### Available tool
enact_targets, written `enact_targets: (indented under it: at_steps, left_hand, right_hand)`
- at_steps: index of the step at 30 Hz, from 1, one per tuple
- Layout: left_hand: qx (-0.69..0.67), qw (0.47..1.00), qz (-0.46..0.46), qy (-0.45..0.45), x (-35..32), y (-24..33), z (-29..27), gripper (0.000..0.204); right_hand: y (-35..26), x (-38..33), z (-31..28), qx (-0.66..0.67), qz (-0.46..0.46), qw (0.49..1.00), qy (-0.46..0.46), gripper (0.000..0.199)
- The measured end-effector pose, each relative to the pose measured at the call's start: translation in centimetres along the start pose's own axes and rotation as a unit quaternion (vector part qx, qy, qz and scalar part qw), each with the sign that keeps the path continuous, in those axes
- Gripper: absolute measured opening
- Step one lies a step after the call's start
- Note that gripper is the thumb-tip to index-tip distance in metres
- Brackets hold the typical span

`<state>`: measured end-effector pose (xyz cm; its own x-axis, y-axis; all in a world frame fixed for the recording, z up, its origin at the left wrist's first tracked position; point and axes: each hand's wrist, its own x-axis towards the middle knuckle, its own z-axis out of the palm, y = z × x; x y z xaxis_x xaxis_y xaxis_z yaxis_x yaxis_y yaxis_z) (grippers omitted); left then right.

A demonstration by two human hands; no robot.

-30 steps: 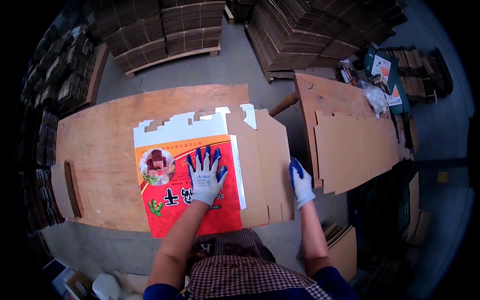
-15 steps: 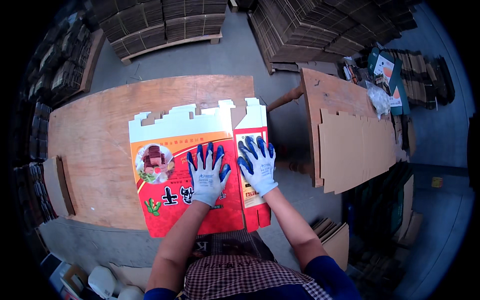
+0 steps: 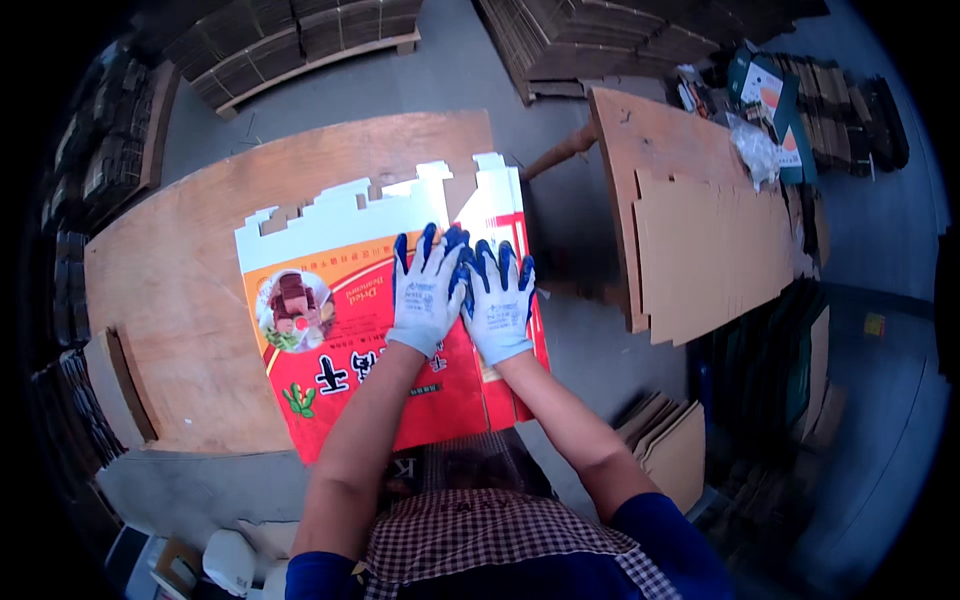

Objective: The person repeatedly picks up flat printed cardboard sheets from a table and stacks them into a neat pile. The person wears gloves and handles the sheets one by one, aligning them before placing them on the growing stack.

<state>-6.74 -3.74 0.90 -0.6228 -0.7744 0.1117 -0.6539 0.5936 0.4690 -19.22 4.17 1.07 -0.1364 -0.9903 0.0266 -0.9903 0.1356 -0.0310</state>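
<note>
A flattened printed carton (image 3: 360,315), red and orange with a food picture and white notched flaps on its far side, lies on the wooden table (image 3: 170,300). My left hand (image 3: 427,290), in a white glove with blue-coated fingertips, rests flat on the carton right of its middle. Close beside it, my right hand (image 3: 499,300), gloved alike, presses on the narrow right panel. The fingers of both hands point away from me, and their tips almost meet near the fold between the panels. Neither hand grips anything.
On the right, a second wooden table (image 3: 620,130) bears brown cardboard sheets (image 3: 710,255) and a crumpled clear plastic bag (image 3: 753,150). Bundled cardboard stacks (image 3: 300,40) stand on a pallet at the back. More folded cardboard (image 3: 665,450) leans beside my right arm.
My left hand has slid rightward toward the right one, which has shifted slightly left on the carton. The whole view has tilted, so the table and carton sit higher.
</note>
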Motion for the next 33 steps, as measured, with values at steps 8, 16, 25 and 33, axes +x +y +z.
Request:
enact_targets:
  at_steps: [8,16,25,33]
  left_hand:
    - [0.027,1.0,-0.001,0.006,-0.1,0.5,0.8,0.05]
    - [0.057,0.998,-0.015,-0.023,0.2,1.3,-0.3,0.064]
    - [0.09,0.996,-0.003,-0.012,0.2,1.9,0.5,0.065]
    - [0.06,0.996,-0.022,-0.057,0.0,0.9,-0.3,0.07]
  right_hand:
    - [-2.5,-9.4,-1.8,0.131,-0.007,0.991,0.003,0.049]
    - [16.6,-7.5,-1.2,-0.017,0.239,0.96,0.144,0.087]
    - [26.7,-7.5,1.5,-0.087,0.371,0.915,-0.132,0.113]
    - [21.6,-8.2,-6.6,-0.1,0.275,0.951,-0.103,0.052]
